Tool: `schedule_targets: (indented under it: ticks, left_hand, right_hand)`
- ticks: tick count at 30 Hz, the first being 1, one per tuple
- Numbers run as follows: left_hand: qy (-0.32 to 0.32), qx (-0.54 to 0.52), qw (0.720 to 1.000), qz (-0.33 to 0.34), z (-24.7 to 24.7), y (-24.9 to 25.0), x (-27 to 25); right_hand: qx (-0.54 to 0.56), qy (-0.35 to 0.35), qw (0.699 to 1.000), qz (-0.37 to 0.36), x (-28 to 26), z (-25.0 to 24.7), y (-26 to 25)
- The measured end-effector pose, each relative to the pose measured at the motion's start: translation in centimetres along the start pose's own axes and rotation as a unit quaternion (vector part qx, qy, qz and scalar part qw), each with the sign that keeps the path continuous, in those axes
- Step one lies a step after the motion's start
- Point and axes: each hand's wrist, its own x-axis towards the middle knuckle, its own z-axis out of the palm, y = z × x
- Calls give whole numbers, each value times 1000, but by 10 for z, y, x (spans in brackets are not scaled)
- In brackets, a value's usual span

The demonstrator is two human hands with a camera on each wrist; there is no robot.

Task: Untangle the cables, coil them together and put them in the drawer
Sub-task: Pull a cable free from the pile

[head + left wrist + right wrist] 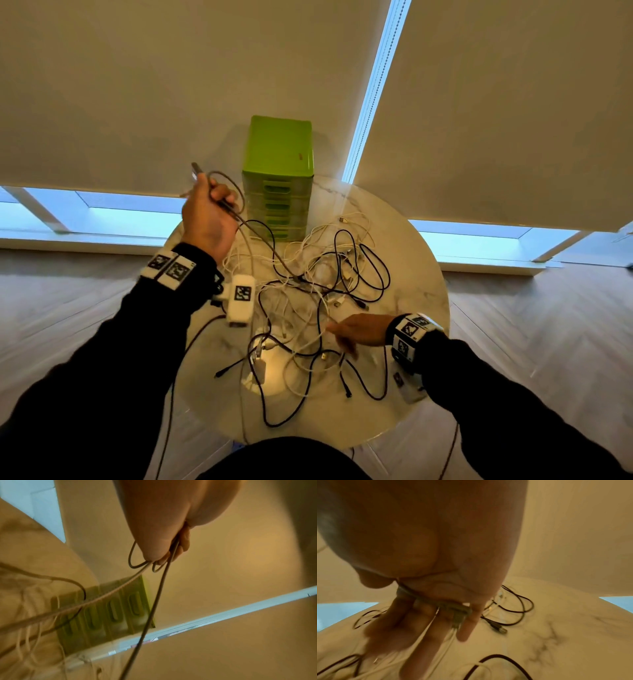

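Head view: left hand (209, 219) raised above the tabletop (418, 260), fingers curled round a grey cable (236, 195). A loop of it stands up past the knuckles, the plug end sticks out above the fist, and one strand runs down taut into the tangle (308, 301). Right hand (359, 330) low over the near right part of the tangle, fingers stretched out, tips among white strands; grip not readable from here. The tangle is a mix of black and white cables spread across the middle of the round marble tabletop. Green drawer unit (278, 178) stands at the far edge, all drawers closed, a small orange label on its top, too small to read. Both wrists carry white bands with black square markers.

Left wrist view: left hand (164, 536) clamped on the grey cable (155, 601), two small loops hanging under the fingers. Drawer unit (109, 609) behind, blurred.

Right wrist view: right hand (426, 622) with fingers extended down, white cables (448, 641) running between them. Black cables (510, 605) lie on the tabletop beyond. Blurred; cannot tell whether it actually pinches anything.
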Motion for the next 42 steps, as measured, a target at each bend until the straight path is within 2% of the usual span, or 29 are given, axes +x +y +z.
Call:
schedule_targets:
  ticks: [2,4,6,8,12,18,22,23,25,27,29,33,36,38,39,41,42]
  left_hand:
    - [8,28,999,28,0,5,2]
    - [6,73,997,33,-2,-8,-3]
    - [-17,128,992,9,-3,-31,-14]
    - [-44,151,987,-43,2,-56,-29]
    - [-90,140,977,-134,30,-95,-66]
    - [-190,56,946,-256,81,-141,-110]
    - [-238,55,920,-306,105,-176,-128]
    - [-247,59,912,-322,111,-187,-135]
    - [-256,69,900,-347,117,-206,-146]
    - [-259,90,895,-353,120,-221,-152]
    - [-261,135,891,-346,122,-234,-155]
    - [-273,242,877,-312,118,-250,-153]
    - [-274,358,861,-236,107,-252,-142]
    - [-273,372,860,-219,102,-247,-133]
    - [-271,357,865,-224,100,-243,-129]
    - [-267,288,880,-265,100,-233,-123]
    - [-264,254,884,-291,101,-229,-122]
  right_hand:
    - [30,89,996,0,-6,-6,13]
    - [78,198,977,-29,-8,-20,18]
    - [96,262,958,-60,-8,-35,16]
    - [51,289,954,-61,-7,-45,14]
    - [17,295,955,9,-18,-47,27]
    - [51,265,947,175,-63,-1,105]
    - [93,306,924,208,-94,34,130]
    - [85,331,917,205,-102,42,130]
    - [75,364,917,145,-113,52,122]
    - [143,321,935,54,-119,58,110]
    - [221,264,939,3,-123,65,101]
    - [308,309,900,0,-126,79,94]
    - [348,370,861,23,-133,84,103]
    - [400,383,830,69,-139,86,116]
    - [399,376,829,110,-139,90,129]
    - [306,310,868,237,-141,98,154]
    - [251,253,883,307,-143,102,164]
